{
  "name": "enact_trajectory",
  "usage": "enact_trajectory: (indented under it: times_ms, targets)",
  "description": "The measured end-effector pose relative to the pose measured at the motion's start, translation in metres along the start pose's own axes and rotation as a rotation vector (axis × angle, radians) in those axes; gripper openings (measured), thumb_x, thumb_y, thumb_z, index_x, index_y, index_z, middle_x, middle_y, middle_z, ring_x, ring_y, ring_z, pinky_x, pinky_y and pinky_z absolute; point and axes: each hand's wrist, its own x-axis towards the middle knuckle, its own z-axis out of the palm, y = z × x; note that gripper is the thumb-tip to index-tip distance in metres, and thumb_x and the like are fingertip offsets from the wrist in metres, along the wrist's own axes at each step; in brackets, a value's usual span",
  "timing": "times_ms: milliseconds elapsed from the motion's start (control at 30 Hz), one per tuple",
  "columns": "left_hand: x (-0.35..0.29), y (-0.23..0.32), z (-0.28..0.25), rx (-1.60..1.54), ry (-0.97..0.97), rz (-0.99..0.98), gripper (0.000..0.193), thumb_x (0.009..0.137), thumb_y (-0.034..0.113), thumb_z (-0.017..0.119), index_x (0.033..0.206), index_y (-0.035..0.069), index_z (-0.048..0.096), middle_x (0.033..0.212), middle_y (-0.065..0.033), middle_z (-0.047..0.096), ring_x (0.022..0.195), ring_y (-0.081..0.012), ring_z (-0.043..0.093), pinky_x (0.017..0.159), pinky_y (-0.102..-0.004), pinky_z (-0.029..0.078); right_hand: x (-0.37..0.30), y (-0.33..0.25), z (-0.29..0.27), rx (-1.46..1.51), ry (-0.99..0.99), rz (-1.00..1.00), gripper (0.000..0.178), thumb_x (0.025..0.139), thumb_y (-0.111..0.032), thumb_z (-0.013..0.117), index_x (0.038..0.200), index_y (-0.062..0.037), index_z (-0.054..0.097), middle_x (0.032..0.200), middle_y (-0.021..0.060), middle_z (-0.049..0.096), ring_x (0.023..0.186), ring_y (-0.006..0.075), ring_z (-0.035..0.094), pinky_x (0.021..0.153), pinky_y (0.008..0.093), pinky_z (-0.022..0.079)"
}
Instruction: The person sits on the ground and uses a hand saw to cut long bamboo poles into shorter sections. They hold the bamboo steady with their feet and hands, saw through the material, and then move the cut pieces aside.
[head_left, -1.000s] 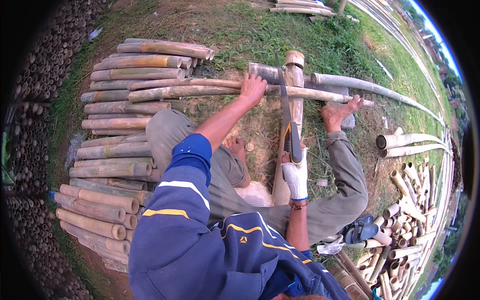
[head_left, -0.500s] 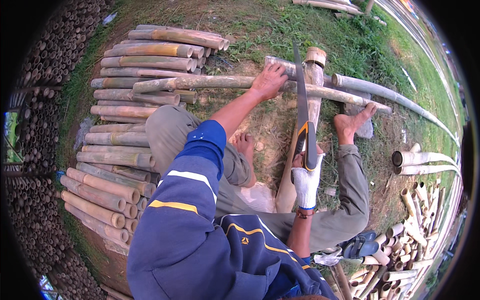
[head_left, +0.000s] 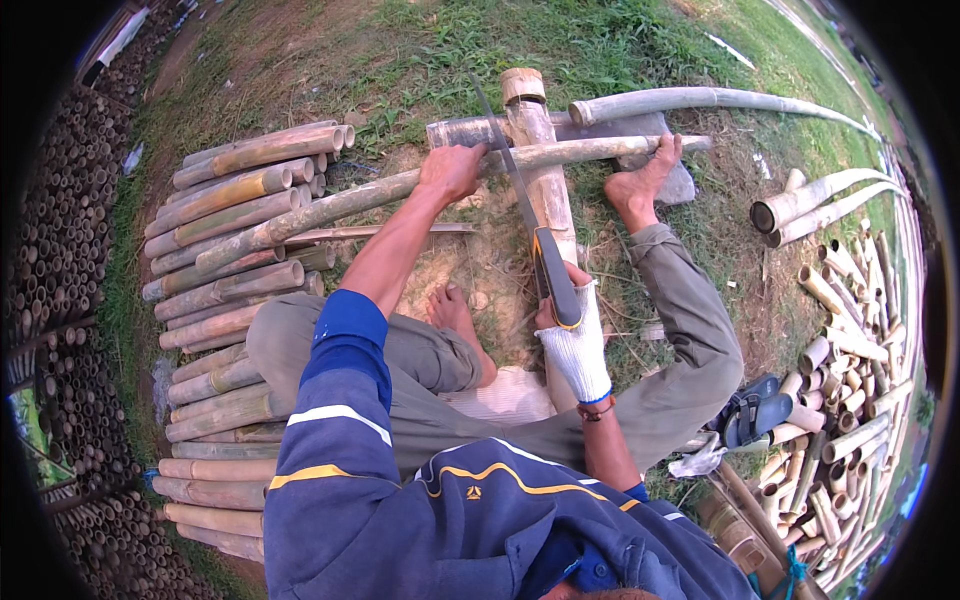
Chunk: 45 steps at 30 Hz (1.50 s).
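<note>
My left hand [head_left: 455,175] is closed around a long, slender bamboo pole [head_left: 340,205]. The pole lies across a thick bamboo post [head_left: 545,190] with a notched, ringed top. In a white knitted glove, my right hand [head_left: 575,335] grips the black and orange handle of a handsaw [head_left: 556,280]. Its blade crosses the pole between my left hand and the post; whether the teeth touch the pole, I cannot tell. Farther right, my bare right foot [head_left: 645,183] presses on the pole. My left foot [head_left: 458,325] rests on the ground.
Cut bamboo lengths [head_left: 225,380] are stacked at left. Short offcuts [head_left: 850,370] heap at right beside dark sandals [head_left: 755,410]. A grey stone block [head_left: 675,183] sits beneath the pole's right part. Another long bamboo pole [head_left: 690,98] stretches beyond it. A thin bamboo strip [head_left: 400,231] lies near my left forearm.
The whole view has shifted and turned, so the pole now slopes more down to the left. Both hands keep their grips on pole and saw.
</note>
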Motion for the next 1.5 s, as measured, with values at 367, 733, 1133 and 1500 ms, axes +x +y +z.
enact_trajectory:
  times_ms: [367, 733, 1133, 1500]
  targets:
    - [0.008, 0.005, 0.002, -0.016, -0.052, 0.063, 0.07, 0.084, 0.036, 0.08, 0.148, 0.013, 0.065, 0.103, -0.0213, 0.081, 0.098, -0.0392, 0.078, 0.09, -0.0496, 0.063, 0.007, -0.009, 0.0, 0.027, 0.048, 0.029, 0.062, 0.092, 0.004, 0.065, 0.152, -0.003, 0.05, 0.132, 0.0102, 0.06, 0.108, 0.0171, 0.061, 0.098, 0.0312, 0.051]
    - [0.012, 0.007, -0.01, 0.03, -0.109, 0.017, 0.07, 0.086, 0.046, 0.084, 0.146, 0.014, 0.067, 0.112, -0.0207, 0.08, 0.106, -0.0379, 0.077, 0.097, -0.0487, 0.062, -0.031, -0.003, -0.014, 0.087, 0.14, 0.041, 0.064, 0.093, 0.005, 0.067, 0.153, -0.0004, 0.049, 0.143, 0.0136, 0.059, 0.128, 0.0208, 0.061, 0.111, 0.0335, 0.048]
    - [0.011, 0.002, -0.011, 0.031, -0.127, 0.004, 0.072, 0.086, 0.049, 0.083, 0.146, 0.012, 0.067, 0.111, -0.0207, 0.081, 0.105, -0.0378, 0.078, 0.097, -0.0496, 0.062, -0.038, -0.019, -0.023, 0.025, 0.051, 0.132, 0.064, 0.091, 0.004, 0.064, 0.152, -0.0008, 0.048, 0.138, 0.0126, 0.057, 0.117, 0.0182, 0.059, 0.104, 0.0317, 0.049]
    - [0.017, 0.012, -0.016, 0.007, -0.137, -0.025, 0.074, 0.084, 0.048, 0.085, 0.148, 0.015, 0.066, 0.115, -0.0206, 0.08, 0.108, -0.0379, 0.077, 0.099, -0.0489, 0.062, 0.109, 0.02, 0.031, 0.085, 0.103, -0.014, 0.063, 0.087, 0.004, 0.071, 0.147, -0.0043, 0.053, 0.115, 0.0113, 0.064, 0.099, 0.0168, 0.062, 0.087, 0.0328, 0.054]
